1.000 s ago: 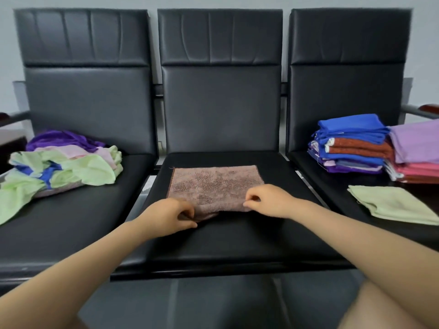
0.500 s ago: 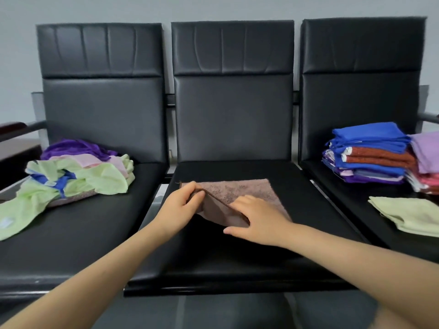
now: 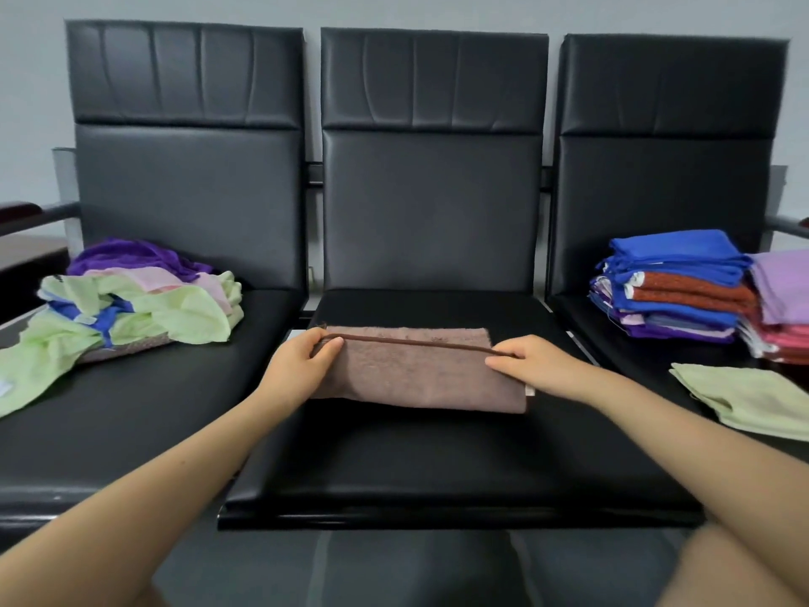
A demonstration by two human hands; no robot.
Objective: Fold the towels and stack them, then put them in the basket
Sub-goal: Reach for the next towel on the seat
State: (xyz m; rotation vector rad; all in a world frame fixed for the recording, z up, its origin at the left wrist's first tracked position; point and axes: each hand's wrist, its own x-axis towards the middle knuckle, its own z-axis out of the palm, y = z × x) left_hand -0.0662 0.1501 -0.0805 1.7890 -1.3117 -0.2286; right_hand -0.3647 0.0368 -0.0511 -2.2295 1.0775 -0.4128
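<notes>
A brown towel [image 3: 416,374] lies on the middle seat [image 3: 437,466], its near half lifted and carried over toward the far edge. My left hand [image 3: 302,365] pinches the raised hem at its left corner. My right hand [image 3: 529,361] pinches the same hem at its right corner. A loose heap of unfolded towels [image 3: 127,304], green, purple, pink and blue, sits on the left seat. On the right seat stands a stack of folded towels [image 3: 674,286], blue on top, beside a second stack [image 3: 783,308] topped in lilac. No basket is in view.
A folded green towel [image 3: 753,398] lies alone at the front of the right seat. Black backrests rise behind all three seats. Metal armrests stick out at the far left [image 3: 39,216] and far right [image 3: 788,225].
Both hands have taken the near hem of the brown towel, lifted it and brought it toward the far edge, folding the towel in half. The camera view has tilted and shifted slightly.
</notes>
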